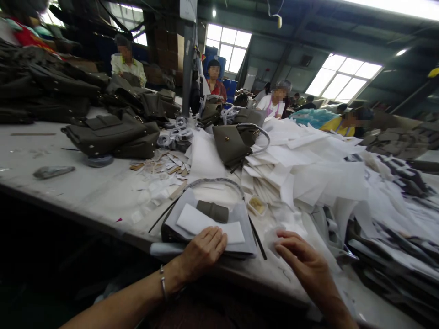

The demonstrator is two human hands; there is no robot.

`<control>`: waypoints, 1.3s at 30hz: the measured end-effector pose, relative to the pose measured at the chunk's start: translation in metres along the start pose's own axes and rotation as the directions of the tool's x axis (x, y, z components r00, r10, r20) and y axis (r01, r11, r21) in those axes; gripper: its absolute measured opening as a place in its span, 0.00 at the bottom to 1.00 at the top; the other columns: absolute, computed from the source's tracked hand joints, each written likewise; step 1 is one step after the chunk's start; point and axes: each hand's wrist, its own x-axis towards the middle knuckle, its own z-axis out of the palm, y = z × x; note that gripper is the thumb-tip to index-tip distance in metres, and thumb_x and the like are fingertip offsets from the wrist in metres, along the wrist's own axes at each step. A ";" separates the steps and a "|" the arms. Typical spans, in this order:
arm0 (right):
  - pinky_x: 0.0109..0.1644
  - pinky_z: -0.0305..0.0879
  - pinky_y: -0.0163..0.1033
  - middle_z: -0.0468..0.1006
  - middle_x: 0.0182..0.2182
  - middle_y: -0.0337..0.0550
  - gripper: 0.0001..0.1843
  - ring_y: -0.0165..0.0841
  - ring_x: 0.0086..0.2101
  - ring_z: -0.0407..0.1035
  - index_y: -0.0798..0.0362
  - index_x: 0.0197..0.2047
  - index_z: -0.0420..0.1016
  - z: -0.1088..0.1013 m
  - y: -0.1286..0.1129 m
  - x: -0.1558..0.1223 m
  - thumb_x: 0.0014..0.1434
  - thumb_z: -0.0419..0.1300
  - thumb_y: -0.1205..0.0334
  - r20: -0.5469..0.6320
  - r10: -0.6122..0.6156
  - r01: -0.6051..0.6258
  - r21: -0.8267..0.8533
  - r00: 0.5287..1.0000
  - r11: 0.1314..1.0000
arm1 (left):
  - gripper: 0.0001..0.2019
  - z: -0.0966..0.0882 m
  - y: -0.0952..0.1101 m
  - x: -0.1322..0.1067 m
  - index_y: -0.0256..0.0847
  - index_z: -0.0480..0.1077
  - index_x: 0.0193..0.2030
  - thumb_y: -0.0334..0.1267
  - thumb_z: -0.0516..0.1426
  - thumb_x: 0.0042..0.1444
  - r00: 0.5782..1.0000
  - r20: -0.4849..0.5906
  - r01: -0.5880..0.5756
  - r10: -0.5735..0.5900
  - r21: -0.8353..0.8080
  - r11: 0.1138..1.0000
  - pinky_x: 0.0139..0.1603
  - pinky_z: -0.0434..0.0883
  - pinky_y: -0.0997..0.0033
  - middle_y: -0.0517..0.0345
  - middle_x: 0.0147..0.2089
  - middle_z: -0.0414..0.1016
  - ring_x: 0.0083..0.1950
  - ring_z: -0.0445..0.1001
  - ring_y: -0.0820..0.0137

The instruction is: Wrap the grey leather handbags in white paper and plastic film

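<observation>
My left hand lies flat on a white paper wrap covering a grey handbag at the table's near edge, fingers stretched out and pressing the paper. The bag's curved handle arches behind it. My right hand hovers just right of the bag over thin clear plastic, fingers loosely spread, holding nothing that I can see. A thin dark strap runs between the two hands.
A heap of white paper sheets fills the right side. Grey handbags are stacked at the left and back, another bag in the middle. Paper tags lie scattered. Several people sit across the table.
</observation>
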 end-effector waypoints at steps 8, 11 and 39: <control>0.55 0.70 0.47 0.81 0.46 0.45 0.12 0.41 0.47 0.74 0.46 0.44 0.81 0.095 -0.032 0.018 0.65 0.58 0.53 0.370 -0.195 0.178 0.080 0.908 0.981 | 0.10 0.001 0.005 -0.003 0.32 0.69 0.50 0.28 0.49 0.67 0.996 -0.045 0.067 -0.071 -0.091 0.994 0.56 0.71 0.61 0.48 0.45 0.77 0.48 0.76 0.63; 0.53 0.71 0.45 0.82 0.43 0.45 0.14 0.39 0.45 0.75 0.47 0.40 0.81 0.082 -0.018 0.031 0.66 0.56 0.52 0.257 -0.062 0.033 0.116 0.964 0.993 | 0.09 0.001 0.005 -0.003 0.33 0.69 0.49 0.28 0.49 0.66 0.998 -0.015 0.063 -0.064 -0.091 0.994 0.56 0.71 0.61 0.49 0.44 0.77 0.47 0.77 0.64; 0.53 0.61 0.44 0.81 0.39 0.43 0.09 0.41 0.44 0.70 0.49 0.39 0.83 0.102 -0.026 0.088 0.53 0.64 0.66 0.631 -0.006 0.267 -0.319 0.775 0.909 | 0.16 0.008 0.004 -0.006 0.28 0.68 0.56 0.26 0.45 0.67 0.997 -0.069 0.024 -0.024 -0.007 1.000 0.59 0.70 0.62 0.43 0.51 0.77 0.54 0.76 0.63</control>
